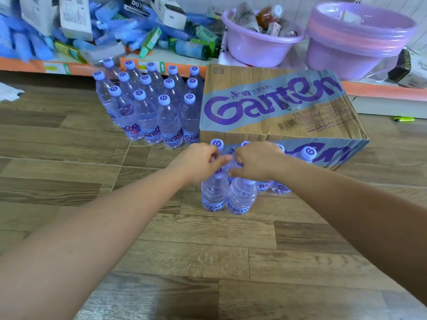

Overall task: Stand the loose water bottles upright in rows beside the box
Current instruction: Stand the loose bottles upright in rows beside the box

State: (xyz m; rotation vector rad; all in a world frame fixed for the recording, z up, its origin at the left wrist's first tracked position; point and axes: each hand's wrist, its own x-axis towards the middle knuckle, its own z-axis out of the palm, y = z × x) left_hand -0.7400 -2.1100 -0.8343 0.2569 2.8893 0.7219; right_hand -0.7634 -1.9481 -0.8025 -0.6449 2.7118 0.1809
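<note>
At the centre, left hand (203, 161) with fingers curled round the neck of a clear plastic water bottle with purple label (213, 196), upright on the brown wood-pattern floor (208, 250); its cap hidden under the fingers. Just beside, right hand (256, 161) gripping the top of a second clear bottle (241, 198) in the same way, cap also covered. Both bottles side by side, seemingly touching, in front of the brown cardboard box with purple lettering (277, 107). Behind the hands, a back row of more upright bottles (280, 188) near the front of the box, mostly hidden by hands and wrists: only some lilac caps and lower parts visible, exact number impossible to tell. To the left of the box, a tidy block of upright bottles (150, 112) in rows, close against the box side. Further back, a low shelf with orange edge (381, 91), carrying a purple plastic basin (254, 49) with some bottles inside, a stack of purple basins (358, 42), blue packets and cartons, all rather blurred. Small green lighter (404, 119) on the floor at far right. Both forearms cut off at the lower frame edge
</note>
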